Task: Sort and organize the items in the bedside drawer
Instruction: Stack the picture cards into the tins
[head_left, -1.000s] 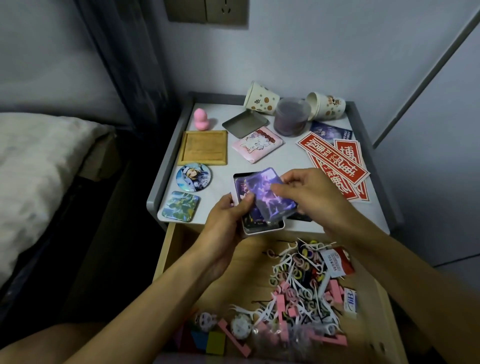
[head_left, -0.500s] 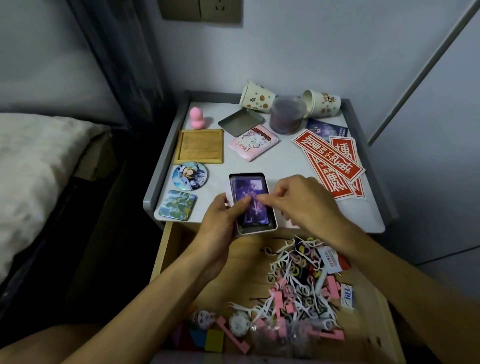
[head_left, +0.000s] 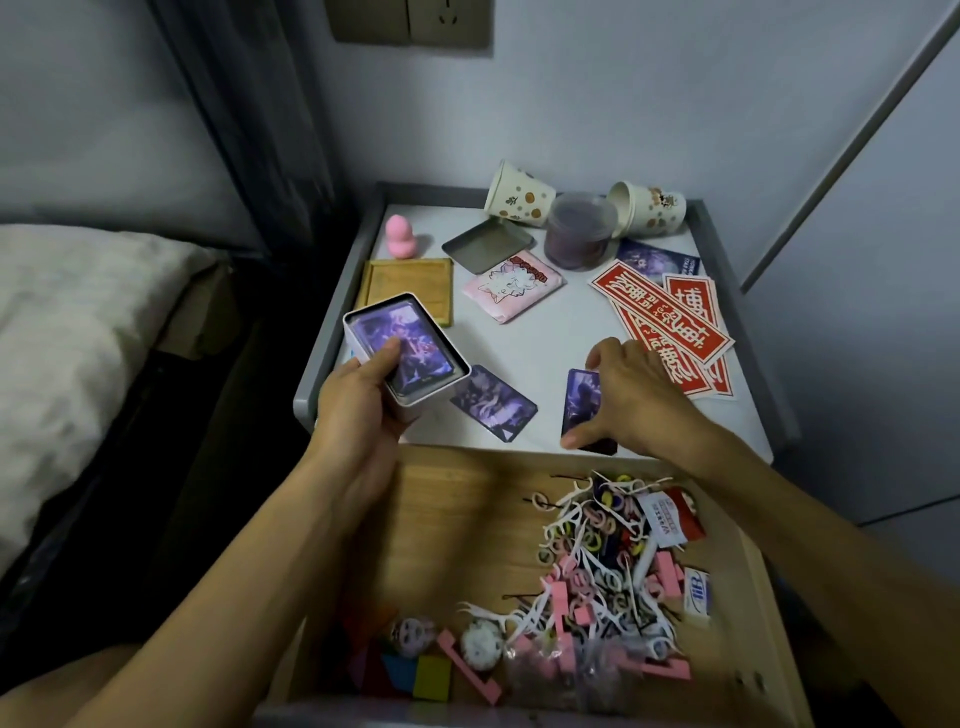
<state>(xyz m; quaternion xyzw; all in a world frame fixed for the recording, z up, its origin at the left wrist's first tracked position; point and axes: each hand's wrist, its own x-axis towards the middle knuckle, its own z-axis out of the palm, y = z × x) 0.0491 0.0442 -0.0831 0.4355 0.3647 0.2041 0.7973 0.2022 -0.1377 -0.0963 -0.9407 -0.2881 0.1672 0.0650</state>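
My left hand (head_left: 363, 400) grips a white tin box (head_left: 415, 395) holding purple picture cards, lifted over the nightstand's front left, thumb pressed on the top card (head_left: 421, 343). A loose purple card (head_left: 493, 402) lies flat on the white nightstand top (head_left: 545, 343) beside the box. My right hand (head_left: 628, 400) pinches another purple card (head_left: 582, 400) at the front edge, fingers curled round its sides. Below, the open wooden drawer (head_left: 457, 519) holds a heap of floss picks, hair ties and pink clips (head_left: 608, 566).
Further back lie a tin lid (head_left: 488, 244), a wooden tray (head_left: 410, 286), a pink sponge (head_left: 400, 236), a pink packet (head_left: 511, 286), red stickers (head_left: 670, 322), two tipped paper cups (head_left: 519, 195) (head_left: 649, 208) and a plastic tub (head_left: 582, 228). Bed at left.
My left hand lifted the tin box up and to the left. My right hand left the box and moved right onto a card at the front edge; a loose card now shows beside the box.
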